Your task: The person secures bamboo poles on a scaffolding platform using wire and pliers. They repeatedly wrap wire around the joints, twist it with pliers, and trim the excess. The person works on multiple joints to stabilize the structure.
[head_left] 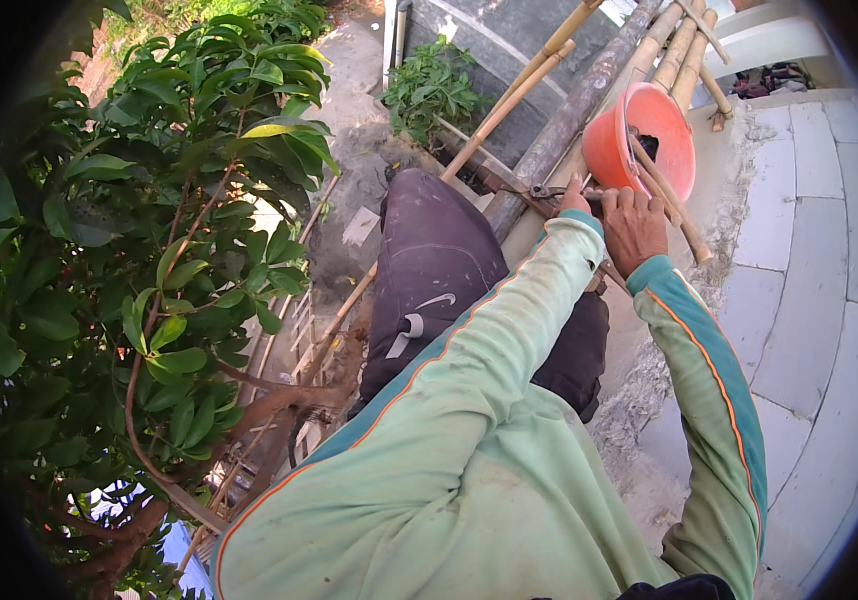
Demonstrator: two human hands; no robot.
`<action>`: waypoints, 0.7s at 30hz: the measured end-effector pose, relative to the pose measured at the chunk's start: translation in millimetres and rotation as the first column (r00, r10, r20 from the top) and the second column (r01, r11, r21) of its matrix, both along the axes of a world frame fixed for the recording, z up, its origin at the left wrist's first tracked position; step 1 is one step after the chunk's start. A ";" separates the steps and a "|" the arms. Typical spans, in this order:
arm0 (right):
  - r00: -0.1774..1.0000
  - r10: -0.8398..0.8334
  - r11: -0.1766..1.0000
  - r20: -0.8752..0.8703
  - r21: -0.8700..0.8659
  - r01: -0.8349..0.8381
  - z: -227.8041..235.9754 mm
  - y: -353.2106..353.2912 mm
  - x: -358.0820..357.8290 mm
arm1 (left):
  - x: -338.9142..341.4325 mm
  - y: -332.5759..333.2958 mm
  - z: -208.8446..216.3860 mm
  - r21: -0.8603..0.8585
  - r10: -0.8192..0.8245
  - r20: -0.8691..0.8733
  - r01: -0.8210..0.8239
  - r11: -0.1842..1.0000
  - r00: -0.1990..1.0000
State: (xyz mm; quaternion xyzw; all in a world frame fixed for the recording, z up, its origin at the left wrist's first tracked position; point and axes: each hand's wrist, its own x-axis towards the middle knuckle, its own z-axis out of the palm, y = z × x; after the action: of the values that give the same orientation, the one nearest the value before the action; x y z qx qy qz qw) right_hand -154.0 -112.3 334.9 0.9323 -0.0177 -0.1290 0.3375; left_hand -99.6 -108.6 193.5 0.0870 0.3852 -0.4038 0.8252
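Observation:
Both of my hands are close together over the bamboo poles, beside a red-orange bucket (602, 150). A dark metal tool that looks like pincers (547, 191) points left toward a pole, its handles running back to my hands. My right hand (637, 228) is closed in a fist around the handle end. Just left of it, my left hand (576, 196) is also closed, with the thumb or a finger raised; what it grips is mostly hidden by the sleeve cuff. A thin bamboo stick (671, 200) leans out of the bucket, which has something dark inside.
Thick bamboo poles (674, 60) run away from me beyond the bucket. Dark-trousered legs (434, 270) straddle the poles. A leafy tree (179, 250) crowds the left side. Pale tiles (799, 290) lie on the right behind a rough mortar edge (639, 415). A grey wall (509, 70) stands ahead.

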 end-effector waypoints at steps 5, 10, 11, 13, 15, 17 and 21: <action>0.923 -0.346 0.916 -0.170 0.154 0.371 3.3 17.1 22.7 | -17.1 23.8 -13.9 -0.097 0.093 0.082 -0.085 0.992 0.992; 0.731 -0.384 0.791 -0.564 0.207 0.575 -2.2 -8.1 59.1 | -20.2 32.0 -1.9 -0.315 0.114 -0.013 -0.113 0.943 0.993; 0.696 -0.333 0.749 -0.636 0.271 0.605 -2.4 -15.1 65.7 | -17.0 31.7 2.2 -0.306 0.114 -0.066 -0.129 0.943 0.991; 0.449 -0.462 0.503 -0.764 0.191 0.843 11.2 -27.0 70.9 | -9.5 29.7 12.3 -0.288 0.113 -0.165 -0.158 0.945 0.980; 0.337 -0.478 0.428 -0.811 0.121 0.896 32.0 -16.5 89.0 | 0.0 21.7 -15.6 -0.273 0.162 0.079 -0.135 0.953 0.984; 0.485 -0.417 0.661 -0.769 0.110 0.742 41.2 5.0 106.4 | 27.1 5.5 -57.4 -0.186 0.126 0.055 -0.114 0.976 0.991; 0.988 0.041 0.998 -0.147 0.049 -0.034 7.5 -3.1 44.4 | 14.2 -12.5 -54.2 -0.141 -0.089 0.343 0.145 0.979 0.935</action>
State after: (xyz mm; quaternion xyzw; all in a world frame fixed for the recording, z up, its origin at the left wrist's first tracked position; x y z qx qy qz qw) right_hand -109.6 -115.4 342.4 0.9278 0.0278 -0.1919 0.3187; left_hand -85.4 -121.1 139.3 0.1088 0.1990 -0.4619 0.8574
